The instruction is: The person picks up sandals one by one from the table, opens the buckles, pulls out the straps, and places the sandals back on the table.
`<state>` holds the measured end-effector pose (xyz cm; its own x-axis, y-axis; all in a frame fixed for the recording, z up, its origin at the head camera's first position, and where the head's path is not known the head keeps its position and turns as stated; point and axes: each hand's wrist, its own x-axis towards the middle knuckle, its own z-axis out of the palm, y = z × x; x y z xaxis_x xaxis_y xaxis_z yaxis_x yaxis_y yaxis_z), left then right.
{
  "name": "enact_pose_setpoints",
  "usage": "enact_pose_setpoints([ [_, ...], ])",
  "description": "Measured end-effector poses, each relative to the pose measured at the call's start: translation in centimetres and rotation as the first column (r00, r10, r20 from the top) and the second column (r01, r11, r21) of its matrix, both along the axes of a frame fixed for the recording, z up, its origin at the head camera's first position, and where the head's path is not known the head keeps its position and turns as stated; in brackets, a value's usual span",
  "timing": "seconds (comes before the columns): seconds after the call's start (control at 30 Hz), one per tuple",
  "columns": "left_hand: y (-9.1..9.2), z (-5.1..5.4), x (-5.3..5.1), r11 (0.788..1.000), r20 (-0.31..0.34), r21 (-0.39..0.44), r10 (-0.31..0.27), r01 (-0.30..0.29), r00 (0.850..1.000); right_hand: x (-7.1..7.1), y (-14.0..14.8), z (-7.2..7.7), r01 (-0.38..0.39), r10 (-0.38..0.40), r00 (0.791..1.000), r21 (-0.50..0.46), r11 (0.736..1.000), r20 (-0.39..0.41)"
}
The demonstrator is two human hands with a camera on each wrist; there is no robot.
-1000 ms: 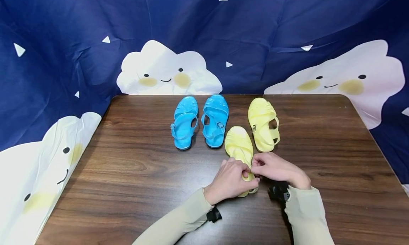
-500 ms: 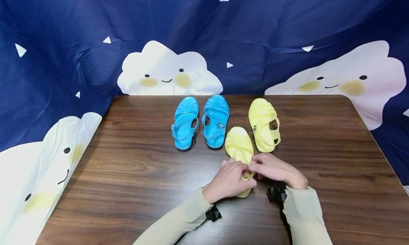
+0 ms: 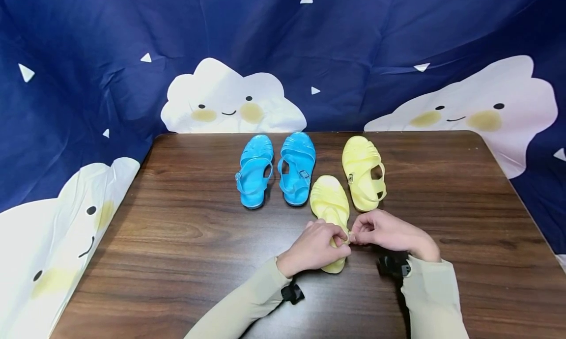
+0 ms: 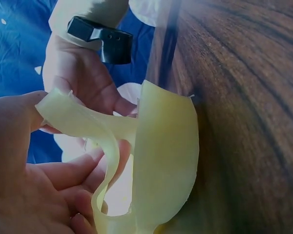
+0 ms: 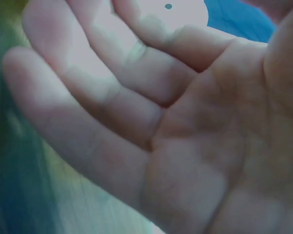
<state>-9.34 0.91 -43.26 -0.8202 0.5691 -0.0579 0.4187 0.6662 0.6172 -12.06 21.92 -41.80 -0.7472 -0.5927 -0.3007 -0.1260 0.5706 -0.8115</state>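
A yellow jelly sandal (image 3: 328, 194) lies toe-away on the table, its rear partly hidden by the hands. My left hand (image 3: 313, 246) holds its ankle strap (image 4: 80, 116) from the left, thumb against the strap in the left wrist view. From the right side, my right hand (image 3: 391, 235) pinches a small part of the strap at the sandal's edge. The exact fastening point is hidden by the fingertips. The right wrist view shows mostly the palm and curved fingers of that hand. A second yellow sandal (image 3: 360, 155) lies just beyond, with its strap buckled.
Two blue sandals, one on the left (image 3: 254, 182) and one on the right (image 3: 300, 147), lie side by side near the far edge of the brown wooden table (image 3: 177, 240). Behind hangs a dark blue curtain (image 3: 345, 34) with cloud prints.
My right hand moved slightly left over the sandal, then back right to its edge. The strap loop seen by the heel earlier is no longer visible there. My left hand shifted slightly left.
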Motion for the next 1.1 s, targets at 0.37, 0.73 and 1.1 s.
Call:
enact_pose_setpoints([
  [0.37, -0.2, 0.0, -0.1, 0.999, -0.001, 0.004, -0.045, 0.045, 0.999, 0.1, -0.8, -0.1, 0.019, -0.015, 0.999, 0.061, 0.998, -0.05],
  [0.73, -0.4, 0.1, -0.2, 0.999, 0.009, 0.002, -0.053, 0.053, 0.999, -0.1, -1.6, -0.6, 0.053, -0.053, 0.999, 0.153, 0.987, -0.005],
  [1.1, -0.5, 0.2, -0.3, 0.999, 0.024, -0.01, -0.051, 0.051, 0.998, 0.0, -1.3, -0.1, 0.089, -0.093, 0.994, 0.085, 0.992, 0.053],
])
